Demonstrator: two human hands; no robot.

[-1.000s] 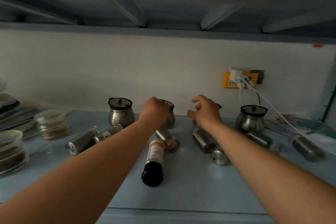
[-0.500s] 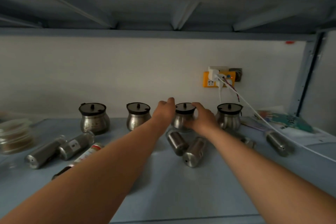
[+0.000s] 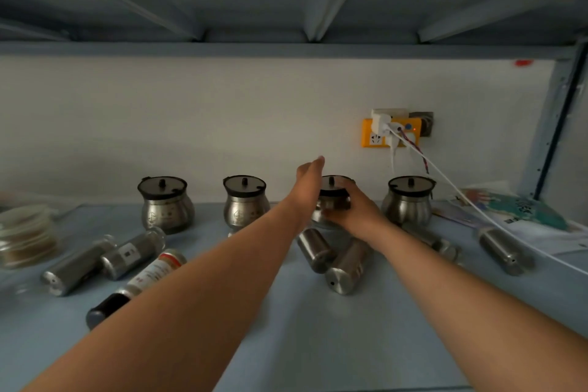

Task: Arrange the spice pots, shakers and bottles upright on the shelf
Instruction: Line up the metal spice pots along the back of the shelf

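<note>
Four steel spice pots with dark lids stand upright along the back wall of the blue shelf point(image 3: 318, 344). My right hand point(image 3: 353, 215) is wrapped around the third pot point(image 3: 332, 189) from its right side. My left hand point(image 3: 308, 180) is flat against that pot's left side, fingers stretched out past the lid. The other pots point(image 3: 165, 205) point(image 3: 244, 205) point(image 3: 409, 205) stand untouched. Steel shakers lie on their sides: two point(image 3: 315, 250) point(image 3: 345, 269) just in front of the held pot, two at the right point(image 3: 502, 251) point(image 3: 437, 243), two at the left point(image 3: 76, 267) point(image 3: 133, 253). A labelled bottle point(image 3: 143, 282) with a dark cap lies beside my left forearm.
Stacked glass dishes point(image 3: 25, 237) sit at the far left. A yellow wall socket point(image 3: 391, 134) holds plugs, and a white cable point(image 3: 477, 210) runs down over papers point(image 3: 525, 215) at the right. A shelf post point(image 3: 556, 124) stands at the right; another shelf is overhead.
My left hand has gone from the second pot to the left side of the third. My right hand has closed around that pot. My view has turned right.
</note>
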